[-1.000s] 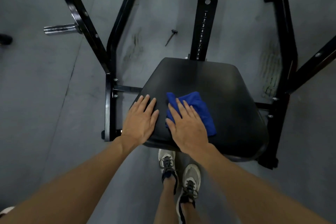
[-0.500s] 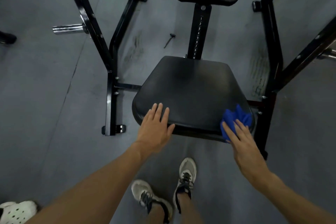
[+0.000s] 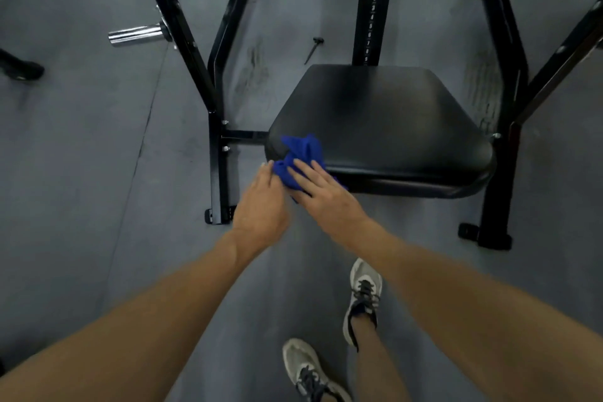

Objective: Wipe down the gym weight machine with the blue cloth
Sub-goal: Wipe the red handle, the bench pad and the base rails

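Mid-wipe: right hand (image 3: pixel 321 194), fingers flat, presses the blue cloth (image 3: pixel 301 158) on the seat (image 3: pixel 385 127) corner; left hand (image 3: pixel 261 206) touches it, grip unclear. Frame probably next.

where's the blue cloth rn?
Head view: blue cloth bunched on the seat pad's front-left corner, under the right hand, left hand touching its left edge.

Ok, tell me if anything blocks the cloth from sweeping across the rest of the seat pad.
Nothing visible does. The blue cloth sits bunched at the seat pad's near left corner under the right hand; the pad surface beyond it lies bare.
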